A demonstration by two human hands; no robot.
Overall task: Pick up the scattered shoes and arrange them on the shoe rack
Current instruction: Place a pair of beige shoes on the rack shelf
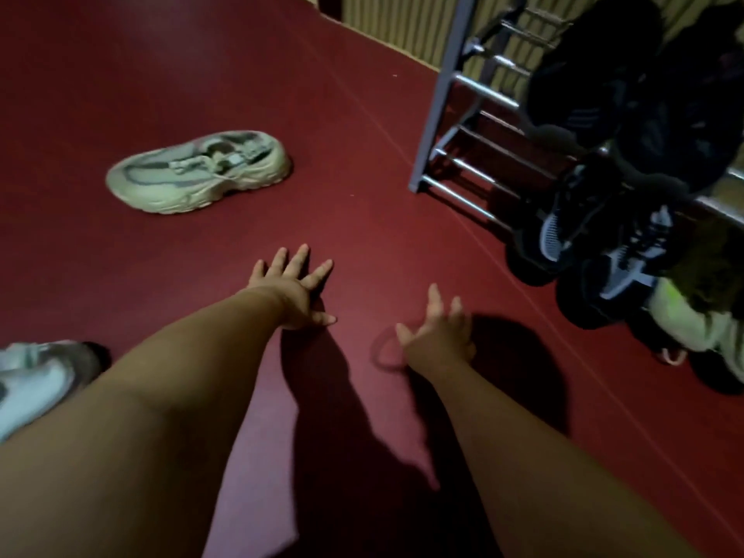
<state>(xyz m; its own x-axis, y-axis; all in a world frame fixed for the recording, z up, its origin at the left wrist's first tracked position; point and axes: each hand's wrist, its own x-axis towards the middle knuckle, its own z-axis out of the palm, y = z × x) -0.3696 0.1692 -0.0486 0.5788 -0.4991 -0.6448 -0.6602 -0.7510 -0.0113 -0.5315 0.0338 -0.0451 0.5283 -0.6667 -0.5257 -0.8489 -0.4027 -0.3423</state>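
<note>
A cream chunky sneaker [199,171] lies on the dark red floor at the upper left, toe pointing left. Another pale sneaker [34,382] shows partly at the left edge, half hidden by my left forearm. My left hand [296,285] stretches forward over the floor with fingers spread, holding nothing, well short of the cream sneaker. My right hand [439,336] hovers open to its right, palm turned inward. The metal shoe rack [451,98] stands at the upper right with dark shoes [596,78] on its bars and black-and-white sneakers [596,243] lower down.
A pale green shoe [684,328] sits at the rack's lower right end. A ribbed beige wall [402,26] runs behind the rack. Open red floor [362,155] lies between my hands, the cream sneaker and the rack.
</note>
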